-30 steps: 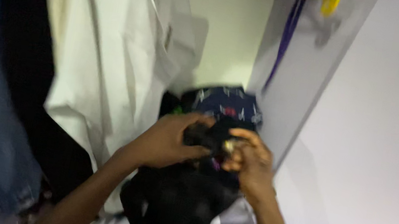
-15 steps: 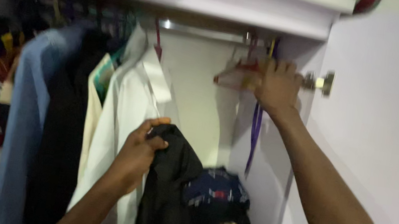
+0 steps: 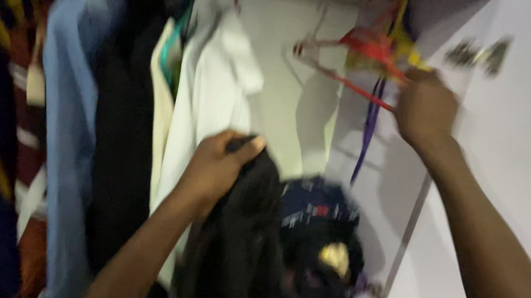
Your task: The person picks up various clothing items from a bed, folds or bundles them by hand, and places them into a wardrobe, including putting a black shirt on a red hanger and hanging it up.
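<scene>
No pkgs, signs or screens anywhere in my view, just a wardrobe of hanging clothes, heavily blurred. Only maybe-label: a small red patch w/ pale marks on the navy garment point(image 3: 316, 211), center-right of frame, below the rail. Could be a sewn tag or plain print; can't tell through the blur.

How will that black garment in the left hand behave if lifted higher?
Probably floppy: the black garment hangs in loose folds below the left hand. Likely light, since one pinching grip holds it. It may swing against the white shirt beside it.
</scene>
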